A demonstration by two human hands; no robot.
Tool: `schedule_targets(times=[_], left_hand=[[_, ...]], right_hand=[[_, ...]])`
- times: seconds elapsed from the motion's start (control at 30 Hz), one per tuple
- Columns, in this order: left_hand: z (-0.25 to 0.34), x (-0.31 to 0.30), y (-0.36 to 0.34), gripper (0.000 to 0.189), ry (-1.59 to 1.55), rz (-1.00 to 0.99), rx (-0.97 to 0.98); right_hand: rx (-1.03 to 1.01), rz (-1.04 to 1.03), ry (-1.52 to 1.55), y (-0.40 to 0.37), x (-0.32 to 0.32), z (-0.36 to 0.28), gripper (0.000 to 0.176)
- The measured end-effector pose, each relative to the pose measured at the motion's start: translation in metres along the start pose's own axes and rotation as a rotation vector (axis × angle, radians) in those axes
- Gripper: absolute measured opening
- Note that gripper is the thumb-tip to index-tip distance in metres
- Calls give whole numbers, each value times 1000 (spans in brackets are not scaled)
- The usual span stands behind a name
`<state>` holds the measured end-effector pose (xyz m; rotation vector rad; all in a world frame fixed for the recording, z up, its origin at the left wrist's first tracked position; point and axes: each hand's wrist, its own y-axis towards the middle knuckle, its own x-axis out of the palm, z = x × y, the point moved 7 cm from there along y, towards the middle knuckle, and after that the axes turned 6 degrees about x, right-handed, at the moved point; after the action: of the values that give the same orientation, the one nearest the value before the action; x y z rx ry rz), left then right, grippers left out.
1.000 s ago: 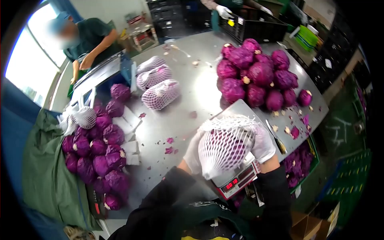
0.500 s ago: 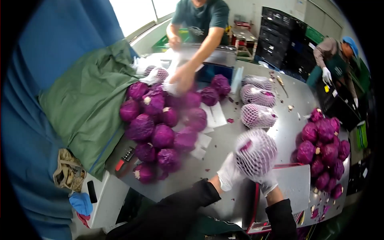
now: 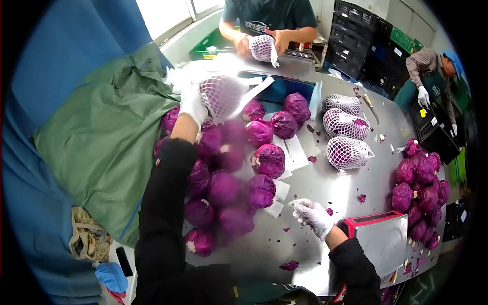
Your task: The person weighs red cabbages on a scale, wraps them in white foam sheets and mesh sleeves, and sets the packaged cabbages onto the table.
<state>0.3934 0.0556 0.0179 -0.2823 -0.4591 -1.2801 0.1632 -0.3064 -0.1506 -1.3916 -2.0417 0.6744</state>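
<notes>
My left hand (image 3: 190, 105), in a white glove, grips a purple cabbage in white foam netting (image 3: 221, 96) over the back of the loose cabbage pile. My right hand (image 3: 312, 217), also gloved, hovers over the metal table (image 3: 310, 254), fingers drawn together and nothing visible in them. Left of it lie loose purple cabbages (image 3: 262, 191), some blurred, and white paper pieces (image 3: 295, 152). Beyond it, three netted cabbages (image 3: 349, 153) sit in a row. A red-framed scale with a metal plate (image 3: 381, 243) stands beside my right wrist.
Across the table a person (image 3: 269, 23) holds a netted cabbage. Another person (image 3: 432, 76) bends over a black crate (image 3: 432, 132) at right. More cabbages (image 3: 419, 188) are heaped at the right edge, a knife (image 3: 371, 108) lies farther back, and green cloth (image 3: 101, 137) covers the left.
My left hand has carried the netted cabbage away from above the scale to the back left. My right hand has let go of it. The person opposite has drawn back, now holding a netted cabbage.
</notes>
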Motion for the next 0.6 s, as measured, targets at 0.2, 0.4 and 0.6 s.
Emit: schedule_targets(times=[0.2,0.4,0.6], left_hand=[[-53,9,64,46,518,127,62],[-76,4,87,47,706,52,-29],[-59,-8,77,53,1100,-307,-93]], right_hand=[[-54,157,-85,15,-21,-30,19],[-609,518,-699,78,-8,-110,72],[-484,223,-821,130,33,-149,108]])
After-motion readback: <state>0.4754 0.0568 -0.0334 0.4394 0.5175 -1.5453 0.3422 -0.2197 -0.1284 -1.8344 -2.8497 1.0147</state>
